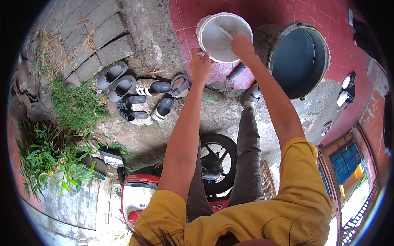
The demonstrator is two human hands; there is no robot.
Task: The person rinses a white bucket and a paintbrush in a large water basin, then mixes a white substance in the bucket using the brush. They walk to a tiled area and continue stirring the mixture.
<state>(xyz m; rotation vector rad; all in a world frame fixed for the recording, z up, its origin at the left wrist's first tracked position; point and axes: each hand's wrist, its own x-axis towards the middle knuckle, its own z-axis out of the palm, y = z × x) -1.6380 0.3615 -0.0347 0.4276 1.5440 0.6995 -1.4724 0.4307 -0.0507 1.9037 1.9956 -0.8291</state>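
A round white bucket [208, 25] sits in front of me, its open mouth facing me and its inside pale and smeared. At its near left rim my left hand [200, 67] grips with bent fingers, some partly hidden. My right hand [243, 48] reaches over the near right rim, closed around a thin pale stick [225, 33] that slants into the bucket. Just to the right stands a larger dark tub [269, 41] holding grey, cloudy water [293, 57].
Several sandals [152, 87] lie on the concrete at left, beside grey blocks [111, 53] and plants [57, 160]. A dark object [236, 71] lies below the bucket on the red tiled floor [295, 10]. Behind me stands a red motorbike [143, 178]; more footwear [348, 90] is at right.
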